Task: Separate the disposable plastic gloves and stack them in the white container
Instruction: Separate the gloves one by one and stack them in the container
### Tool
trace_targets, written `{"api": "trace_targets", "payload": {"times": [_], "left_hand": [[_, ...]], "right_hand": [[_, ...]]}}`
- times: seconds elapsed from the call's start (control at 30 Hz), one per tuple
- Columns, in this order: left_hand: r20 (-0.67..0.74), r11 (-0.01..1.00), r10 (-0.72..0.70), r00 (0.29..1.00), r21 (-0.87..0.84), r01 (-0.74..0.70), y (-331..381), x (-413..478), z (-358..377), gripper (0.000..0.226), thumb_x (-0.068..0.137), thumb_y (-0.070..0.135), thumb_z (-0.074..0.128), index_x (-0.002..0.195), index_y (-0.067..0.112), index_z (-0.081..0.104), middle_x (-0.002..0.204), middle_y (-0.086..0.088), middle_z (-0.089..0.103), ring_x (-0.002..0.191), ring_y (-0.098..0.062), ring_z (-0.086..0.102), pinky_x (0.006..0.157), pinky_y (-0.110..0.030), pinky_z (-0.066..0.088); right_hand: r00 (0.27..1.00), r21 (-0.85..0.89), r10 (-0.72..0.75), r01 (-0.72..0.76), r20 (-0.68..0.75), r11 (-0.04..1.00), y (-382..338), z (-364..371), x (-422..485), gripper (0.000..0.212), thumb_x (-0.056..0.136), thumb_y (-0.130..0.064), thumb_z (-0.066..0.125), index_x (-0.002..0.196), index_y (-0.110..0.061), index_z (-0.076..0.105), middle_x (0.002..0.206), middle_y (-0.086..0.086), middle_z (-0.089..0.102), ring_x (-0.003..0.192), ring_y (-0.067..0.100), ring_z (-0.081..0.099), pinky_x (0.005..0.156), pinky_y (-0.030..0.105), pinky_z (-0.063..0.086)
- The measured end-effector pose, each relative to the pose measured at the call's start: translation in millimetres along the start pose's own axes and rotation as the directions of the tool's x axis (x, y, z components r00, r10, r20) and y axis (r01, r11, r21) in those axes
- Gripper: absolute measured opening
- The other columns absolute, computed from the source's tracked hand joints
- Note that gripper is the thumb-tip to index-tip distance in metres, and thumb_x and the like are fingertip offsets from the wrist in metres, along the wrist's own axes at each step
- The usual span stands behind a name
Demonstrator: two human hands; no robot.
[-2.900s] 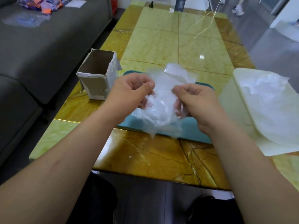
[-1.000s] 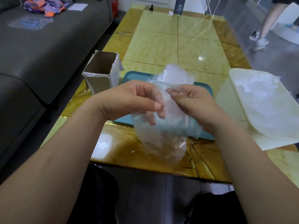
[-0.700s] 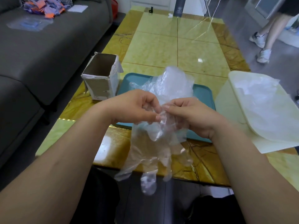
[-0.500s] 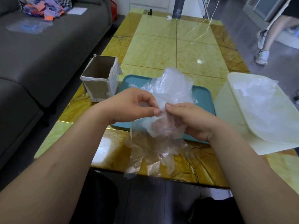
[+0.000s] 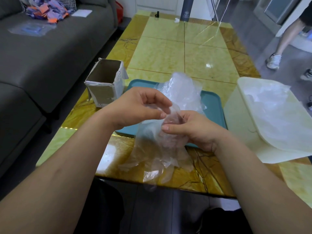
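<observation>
Both hands [image 5: 162, 119] pinch clear gloves [image 5: 157, 149], count perhaps several.

A single head-worn camera looked forward and down the length of the yellow desk [image 5: 209, 53], close above the left hand [image 5: 135, 108] and right hand [image 5: 190, 130], a grey sofa [image 5: 50, 61] at left.

Two hands [image 5: 135, 107] [image 5: 194, 130], one tray [image 5: 211, 103], one box [image 5: 103, 92]
</observation>
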State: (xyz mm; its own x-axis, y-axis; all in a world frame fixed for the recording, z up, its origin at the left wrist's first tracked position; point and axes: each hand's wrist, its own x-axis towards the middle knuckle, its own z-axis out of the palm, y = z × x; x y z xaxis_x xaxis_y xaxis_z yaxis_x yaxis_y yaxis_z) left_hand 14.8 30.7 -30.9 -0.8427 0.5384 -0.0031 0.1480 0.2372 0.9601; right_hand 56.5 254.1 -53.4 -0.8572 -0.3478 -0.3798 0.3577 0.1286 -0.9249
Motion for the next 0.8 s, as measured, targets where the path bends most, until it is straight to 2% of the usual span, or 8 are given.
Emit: {"api": "trace_targets", "payload": {"times": [0.07,0.2,0.27,0.4,0.47,0.6,0.67,0.8], "left_hand": [[0.007,0.999,-0.004,1.000,-0.033,0.004,-1.6,0.5,-1.8,0.028,0.087,-0.003,0.079,0.111,0.011,0.075,0.102,-0.008,0.080,0.104,-0.023,0.076,0.098,-0.034,0.059],[-0.021,0.999,-0.013,1.000,-0.035,0.012,-7.0,2.9,1.6,0.029,0.086,0.001,0.082,0.112,0.012,0.075,0.099,-0.008,0.080,0.098,-0.029,0.076,0.092,-0.038,0.061],[-0.009,0.999,-0.019,1.000,-0.031,0.019,-9.1,3.5,4.9,0.027,0.086,0.002,0.082,0.110,0.013,0.076,0.096,-0.009,0.080,0.087,-0.026,0.074,0.082,-0.039,0.060],[-0.054,1.000,-0.009,0.999,-0.029,0.007,-8.8,6.7,9.8,0.028,0.084,0.006,0.085,0.109,0.018,0.077,0.095,-0.009,0.080,0.076,-0.018,0.070,0.073,-0.032,0.058],[-0.072,0.998,-0.024,0.997,-0.062,0.019,-8.7,7.5,5.8,0.037,0.083,0.008,0.087,0.116,0.020,0.075,0.101,-0.006,0.079,0.077,-0.020,0.066,0.073,-0.031,0.057],[0.013,0.992,-0.122,0.992,-0.013,0.123,-14.1,1.6,-9.0,0.048,0.079,0.007,0.089,0.121,0.024,0.074,0.106,-0.007,0.077,0.084,-0.019,0.066,0.081,-0.035,0.059],[-0.044,0.987,-0.161,0.986,0.010,0.162,-17.9,0.2,-13.5,0.043,0.081,0.006,0.088,0.120,0.021,0.075,0.097,0.000,0.075,0.081,-0.017,0.067,0.075,-0.031,0.059],[-0.259,0.986,-0.168,0.951,-0.021,0.168,-26.6,1.5,-20.6,0.027,0.087,0.013,0.084,0.112,0.017,0.076,0.088,-0.006,0.074,0.070,-0.017,0.067,0.071,-0.031,0.057]], "right_hand": [[0.999,0.004,0.028,-0.028,-0.016,1.000,2.0,1.4,1.4,0.027,0.085,-0.014,0.082,0.110,-0.006,0.074,0.097,0.012,0.075,0.091,0.029,0.071,0.082,0.043,0.058],[0.997,-0.017,0.071,-0.070,0.020,0.997,0.9,2.0,0.8,0.016,0.086,-0.019,0.083,0.100,-0.013,0.078,0.097,0.015,0.078,0.089,0.035,0.072,0.083,0.051,0.057],[0.999,-0.026,0.042,-0.042,0.026,0.999,-0.4,3.9,0.5,0.024,0.086,-0.021,0.083,0.108,-0.014,0.078,0.094,0.008,0.078,0.084,0.025,0.073,0.075,0.042,0.058],[0.998,0.011,-0.046,0.047,-0.042,0.999,4.2,5.3,5.5,0.025,0.089,-0.016,0.080,0.112,-0.009,0.075,0.097,0.010,0.076,0.089,0.021,0.072,0.078,0.033,0.056],[0.998,-0.020,-0.019,0.018,-0.066,1.000,5.8,3.7,6.1,0.021,0.090,-0.020,0.080,0.107,-0.008,0.076,0.094,0.011,0.076,0.084,0.022,0.072,0.074,0.032,0.056],[0.993,-0.001,0.070,-0.071,-0.094,0.997,6.2,-2.9,4.3,0.015,0.091,-0.018,0.078,0.100,-0.006,0.076,0.087,0.010,0.074,0.074,0.019,0.070,0.066,0.028,0.056],[0.992,0.008,0.093,-0.093,-0.090,0.996,7.1,-5.9,3.9,0.014,0.094,-0.015,0.075,0.101,-0.003,0.075,0.084,0.009,0.074,0.073,0.017,0.070,0.064,0.026,0.057],[0.988,0.007,0.112,-0.112,-0.102,0.994,10.1,-8.1,5.0,0.025,0.094,-0.019,0.074,0.107,0.003,0.074,0.091,0.012,0.071,0.084,0.022,0.067,0.062,0.028,0.056]]}}
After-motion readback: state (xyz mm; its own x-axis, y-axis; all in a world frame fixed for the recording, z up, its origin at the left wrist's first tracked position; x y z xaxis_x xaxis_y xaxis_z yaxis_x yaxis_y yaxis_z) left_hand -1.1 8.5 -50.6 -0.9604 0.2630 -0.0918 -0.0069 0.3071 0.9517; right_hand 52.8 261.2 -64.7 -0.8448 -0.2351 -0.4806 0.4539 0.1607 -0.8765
